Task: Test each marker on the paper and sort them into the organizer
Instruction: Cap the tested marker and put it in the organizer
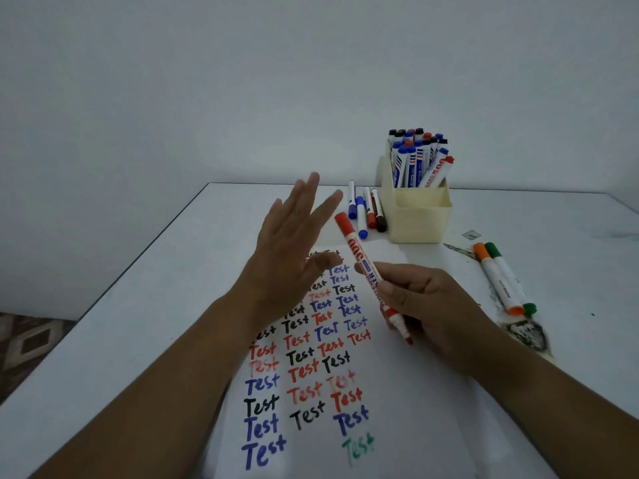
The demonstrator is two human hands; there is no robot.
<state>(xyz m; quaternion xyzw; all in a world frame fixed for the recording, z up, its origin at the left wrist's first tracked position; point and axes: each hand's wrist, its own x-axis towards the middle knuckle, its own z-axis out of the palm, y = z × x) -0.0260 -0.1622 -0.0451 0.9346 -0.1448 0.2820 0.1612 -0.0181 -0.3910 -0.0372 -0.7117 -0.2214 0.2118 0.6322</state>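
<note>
We see right hand point(425, 305) gripping red marker point(371, 276) mid-frame over paper point(397, 392), tip down; left hand point(287, 257) raised, fingers spread, holding nothing; organizer point(420, 219) upper right

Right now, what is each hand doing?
Left hand: open, fingers spread, raised over the paper, holding nothing.
Right hand: gripping a red marker.

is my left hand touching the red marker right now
Apart. The head view shows the left hand raised open, with paper and table showing between its fingers and the red marker that the right hand grips.
</note>
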